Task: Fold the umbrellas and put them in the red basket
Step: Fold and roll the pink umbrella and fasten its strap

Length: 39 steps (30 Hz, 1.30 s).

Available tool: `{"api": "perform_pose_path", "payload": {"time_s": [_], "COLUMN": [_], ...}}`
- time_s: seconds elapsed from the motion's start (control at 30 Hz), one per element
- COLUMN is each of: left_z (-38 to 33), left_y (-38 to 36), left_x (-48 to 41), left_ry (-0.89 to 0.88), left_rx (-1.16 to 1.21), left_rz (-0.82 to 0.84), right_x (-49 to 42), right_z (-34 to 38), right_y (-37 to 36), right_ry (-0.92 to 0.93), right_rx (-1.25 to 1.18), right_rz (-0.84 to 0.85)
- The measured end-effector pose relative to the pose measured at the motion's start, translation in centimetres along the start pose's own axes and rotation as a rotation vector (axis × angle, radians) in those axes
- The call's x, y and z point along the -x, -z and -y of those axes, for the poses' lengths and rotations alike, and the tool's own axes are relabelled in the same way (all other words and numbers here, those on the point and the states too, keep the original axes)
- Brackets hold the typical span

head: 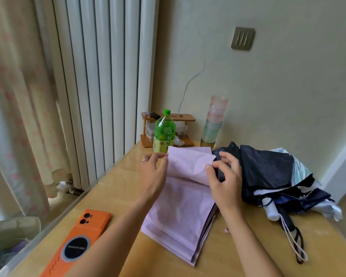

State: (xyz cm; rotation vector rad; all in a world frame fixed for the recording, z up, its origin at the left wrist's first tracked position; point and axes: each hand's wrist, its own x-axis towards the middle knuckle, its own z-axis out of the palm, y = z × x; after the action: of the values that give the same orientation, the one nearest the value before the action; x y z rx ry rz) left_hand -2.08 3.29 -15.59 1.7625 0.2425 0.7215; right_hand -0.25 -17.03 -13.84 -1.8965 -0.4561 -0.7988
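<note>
Wooden table [112,188], centre: lilac fabric umbrella [180,208]. Step, seemingly: laying pleats flat. Your left grip [155,172] and right grip [225,176] each pinch its far flap. Next, probably: roll, strap. Red basket unseen.

An orange phone [76,242] lies face down on the wooden table [116,188] at my left. Farther off I see a green bottle [164,134] before a small wooden rack [188,118], with stacked plastic cups [215,120] beside it.
</note>
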Motion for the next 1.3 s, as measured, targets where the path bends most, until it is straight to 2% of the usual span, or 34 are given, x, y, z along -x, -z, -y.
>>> {"api": "perform_pose_path", "payload": {"time_s": [0.1,0.2,0.27,0.37,0.57,0.7,0.8,1.1,1.2,1.3], "left_z": [-0.6,-0.5,-0.6,-1.1,1.1,1.8,2.0,1.0,1.0,1.3], "left_y": [-1.2,-2.3,-3.0,-3.4,-3.1,-2.7,-2.1,-2.6,-2.6,-2.2], "left_x": [-2.1,-3.8,-4.9,-6.5,-7.4,-7.6,-8.0,-6.8,-6.3,-6.5], "left_ry": [0.198,0.244,0.246,0.351,0.474,0.442,0.316,0.087,0.066,0.036], "left_rx": [0.096,0.132,0.207,0.371,0.487,0.563,0.601,0.595,0.534,0.463], "left_rz": [-0.024,-0.047,-0.022,0.044,0.195,0.287,0.294,0.091,0.153,0.307], "right_x": [-2.9,-5.1,-6.1,-6.9,-7.1,-7.9,-8.1,-7.8,-7.7,-7.7], "right_z": [-0.4,-0.7,-0.5,-0.8,-2.4,-2.4,-2.0,-2.0,-1.9,-1.8], "right_y": [-0.5,-0.9,-1.1,-1.7,-3.1,-2.7,-2.2,-2.9,-2.7,-2.4], "right_ry": [-0.156,-0.25,-0.275,-0.28,-0.27,-0.341,-0.342,-0.298,-0.28,-0.247], "right_rx": [-0.14,-0.229,-0.28,-0.32,-0.339,-0.435,-0.42,-0.408,-0.401,-0.374], "right_rz": [0.039,0.064,0.063,0.061,0.054,0.104,0.071,-0.025,-0.012,0.007]}}
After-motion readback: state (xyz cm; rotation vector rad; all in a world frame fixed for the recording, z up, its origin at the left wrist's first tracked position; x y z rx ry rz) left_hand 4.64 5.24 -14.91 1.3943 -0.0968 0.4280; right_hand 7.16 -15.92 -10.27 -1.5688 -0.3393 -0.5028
